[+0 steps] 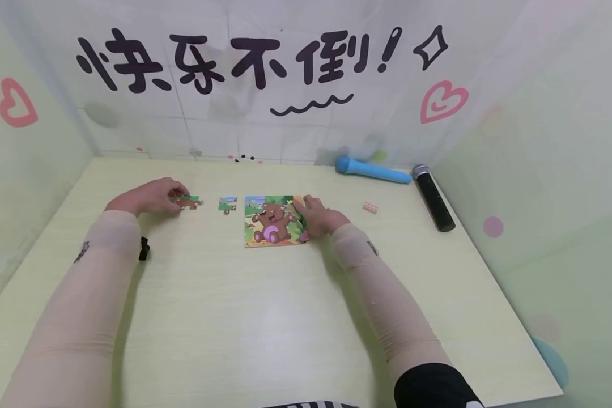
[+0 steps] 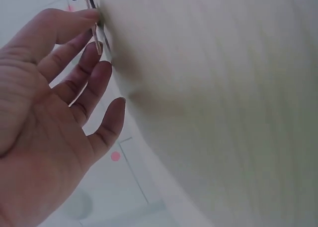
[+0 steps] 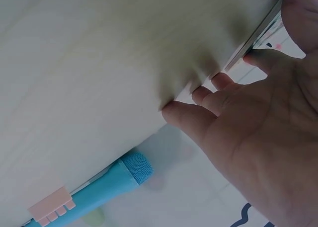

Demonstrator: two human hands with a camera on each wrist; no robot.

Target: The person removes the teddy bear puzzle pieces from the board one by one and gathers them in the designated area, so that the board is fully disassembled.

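Note:
My left hand (image 1: 155, 196) pinches a brown-and-green jigsaw piece (image 1: 191, 202) at the left; in the left wrist view, the piece's thin edge (image 2: 98, 45) shows at the thumb and fingertips. A second jigsaw piece (image 1: 228, 204), blue and green, lies flat between that hand and a square bear puzzle (image 1: 271, 222). Over the puzzle's right edge rests my right hand (image 1: 317, 217), its fingers extended and covering part of the picture. From the right wrist, the fingertips (image 3: 174, 110) touch down along the table and the puzzle's edge.
A small pink toothed object (image 1: 370, 207) lies right of my right hand. Toward the back right are a blue microphone (image 1: 374, 170) and a black microphone (image 1: 435, 199). Printed wall sheets (image 1: 234, 130) enclose the table (image 1: 245, 317) at the back and sides.

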